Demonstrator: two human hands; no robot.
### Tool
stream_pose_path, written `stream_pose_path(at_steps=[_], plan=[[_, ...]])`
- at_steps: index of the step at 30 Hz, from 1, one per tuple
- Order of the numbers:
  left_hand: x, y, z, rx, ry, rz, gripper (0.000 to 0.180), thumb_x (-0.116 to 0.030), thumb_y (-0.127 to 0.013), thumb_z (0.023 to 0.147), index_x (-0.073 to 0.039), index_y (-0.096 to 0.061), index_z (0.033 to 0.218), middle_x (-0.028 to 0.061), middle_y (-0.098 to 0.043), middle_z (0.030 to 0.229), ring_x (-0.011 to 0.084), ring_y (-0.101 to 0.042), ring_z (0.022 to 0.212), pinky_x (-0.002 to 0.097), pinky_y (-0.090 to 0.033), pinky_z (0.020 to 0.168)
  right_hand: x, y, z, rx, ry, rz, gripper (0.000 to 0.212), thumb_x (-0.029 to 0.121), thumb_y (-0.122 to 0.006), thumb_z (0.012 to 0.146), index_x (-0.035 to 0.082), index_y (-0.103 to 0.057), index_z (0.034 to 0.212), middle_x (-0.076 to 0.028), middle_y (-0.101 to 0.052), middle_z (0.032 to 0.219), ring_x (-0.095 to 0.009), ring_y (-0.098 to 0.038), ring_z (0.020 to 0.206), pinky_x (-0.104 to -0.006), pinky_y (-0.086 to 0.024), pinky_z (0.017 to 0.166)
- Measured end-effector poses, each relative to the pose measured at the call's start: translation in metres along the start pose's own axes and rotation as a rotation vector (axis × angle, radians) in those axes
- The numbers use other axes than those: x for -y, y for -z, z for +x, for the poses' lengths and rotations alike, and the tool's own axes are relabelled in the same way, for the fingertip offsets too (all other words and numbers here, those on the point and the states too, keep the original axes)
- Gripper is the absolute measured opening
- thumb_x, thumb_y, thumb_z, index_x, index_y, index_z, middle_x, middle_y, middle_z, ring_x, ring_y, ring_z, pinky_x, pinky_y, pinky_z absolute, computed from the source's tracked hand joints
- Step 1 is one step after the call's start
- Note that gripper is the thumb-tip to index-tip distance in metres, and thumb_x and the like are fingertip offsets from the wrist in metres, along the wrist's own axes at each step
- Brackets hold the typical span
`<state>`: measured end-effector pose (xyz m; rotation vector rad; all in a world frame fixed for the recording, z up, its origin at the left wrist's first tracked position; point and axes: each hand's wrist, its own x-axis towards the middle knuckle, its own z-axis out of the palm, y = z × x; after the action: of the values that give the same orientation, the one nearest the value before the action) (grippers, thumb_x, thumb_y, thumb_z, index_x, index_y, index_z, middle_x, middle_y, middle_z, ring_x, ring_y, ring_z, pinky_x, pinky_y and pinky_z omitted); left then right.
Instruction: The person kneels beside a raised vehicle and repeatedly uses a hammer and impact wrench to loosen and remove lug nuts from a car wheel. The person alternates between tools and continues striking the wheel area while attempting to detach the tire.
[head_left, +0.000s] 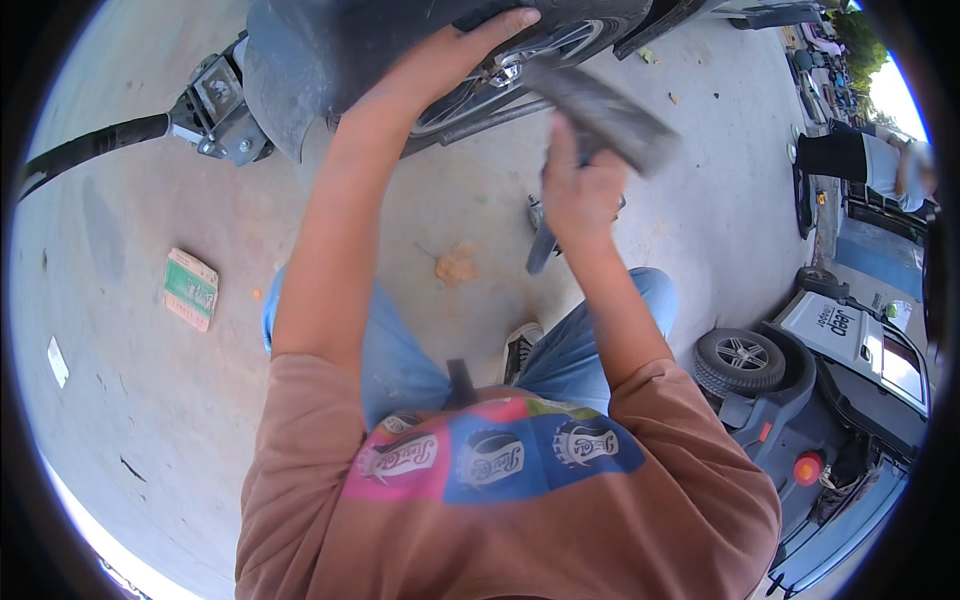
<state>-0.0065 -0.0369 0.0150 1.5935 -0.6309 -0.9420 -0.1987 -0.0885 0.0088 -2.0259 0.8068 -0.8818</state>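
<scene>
Toward nine o'clock lies a green-and-tan packet. Near twelve, dark bodywork meets the flattened left hand, with a wheel crowding the swing space. Toward one, the right hand grips a blurred hammer-like tool, probably stiff, head-heavy, best held low on its handle. Near four stands a grey vehicle.

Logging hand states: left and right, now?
Left hand: on the dark panel, fingers mostly hidden; grip can't be told.
Right hand: closed, holding a hammer-like tool.
</scene>
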Motion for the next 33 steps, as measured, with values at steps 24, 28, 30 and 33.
stream_pose_path(at_steps=[24, 28, 30, 33], plan=[[0.012, 0.0, -0.004, -0.18, -0.309, 0.008, 0.075, -0.057, -0.065, 0.084, 0.0, -0.054, 0.132, 0.0171, -0.061, 0.126, 0.0273, -0.056, 0.117, 0.0341, -0.04, 0.102, -0.024, 0.006, 0.006, 0.375, 0.1, -0.354, 0.047, 0.034, -0.07, 0.088, -0.009, -0.056, 0.097, -0.027, -0.063, 0.07, -0.044, -0.062, 0.063, -0.0461, -0.05, 0.06], [0.006, 0.004, -0.006, -0.151, -0.391, 0.066, 0.066, -0.052, -0.064, 0.087, 0.0, -0.058, 0.127, 0.0156, -0.063, 0.124, 0.0275, -0.057, 0.115, 0.0349, -0.041, 0.1, 0.047, 0.027, 0.021, 0.137, -0.094, -0.007, 0.034, 0.03, -0.068, 0.092, -0.003, -0.058, 0.093, -0.01, -0.058, 0.064, -0.02, -0.053, 0.05, -0.0313, -0.044, 0.051], [0.001, 0.005, -0.006, -0.081, -0.381, 0.04, 0.065, -0.052, -0.064, 0.087, -0.001, -0.059, 0.127, 0.0149, -0.064, 0.123, 0.0264, -0.058, 0.114, 0.0345, -0.041, 0.099, 0.064, 0.024, 0.021, -0.039, 0.031, 0.323, 0.027, 0.027, -0.061, 0.097, 0.001, -0.06, 0.088, -0.001, -0.053, 0.059, -0.008, -0.051, 0.046, -0.0236, -0.04, 0.044], [-0.002, -0.006, 0.001, 0.004, -0.289, -0.004, 0.063, -0.05, -0.064, 0.088, -0.001, -0.059, 0.127, 0.0131, -0.064, 0.121, 0.0235, -0.059, 0.111, 0.033, -0.043, 0.097, -0.018, -0.01, -0.009, 0.01, 0.197, -0.243, 0.029, 0.026, -0.065, 0.093, -0.002, -0.059, 0.09, -0.011, -0.059, 0.062, -0.022, -0.057, 0.05, -0.0333, -0.045, 0.048]])
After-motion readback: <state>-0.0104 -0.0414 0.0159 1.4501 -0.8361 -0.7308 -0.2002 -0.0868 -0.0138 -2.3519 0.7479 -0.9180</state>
